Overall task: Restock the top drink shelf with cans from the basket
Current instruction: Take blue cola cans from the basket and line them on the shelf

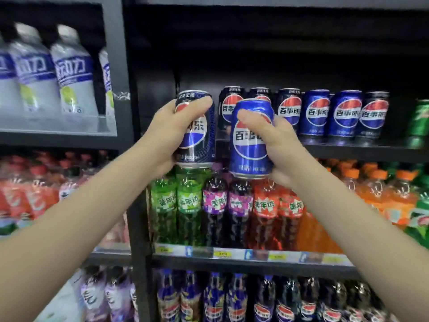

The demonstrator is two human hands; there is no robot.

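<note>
Black, with a red-white-blue roundel, the black can (197, 133) sits in the left hand (166, 135) — fingers curled round its upper part, thumb side toward the base — and it stands close to upright, long axis vertical, rim up, leaning only slightly. It is held in front of the left end of the top drink shelf (348, 147), before the bare dark gap left of the shelved row.

Just to its right, the right hand (278, 145) grasps the blue can (251, 138), fingers wrapped over the label and thumb under the lower edge. This can is also near upright, rim up, its top tipped a little to the right. The two held cans are near each other but apart, both nearer the camera than the shelved cans.

On the top shelf behind them stands a row of cans (325, 115), all upright, black ones at the left, blue ones further right, another black one after those — and a green can (420, 119) at the far right edge. Below are green, purple, red and orange soda bottles (216, 205). White bottles with blue labels (69, 70) fill the left bay.
</note>
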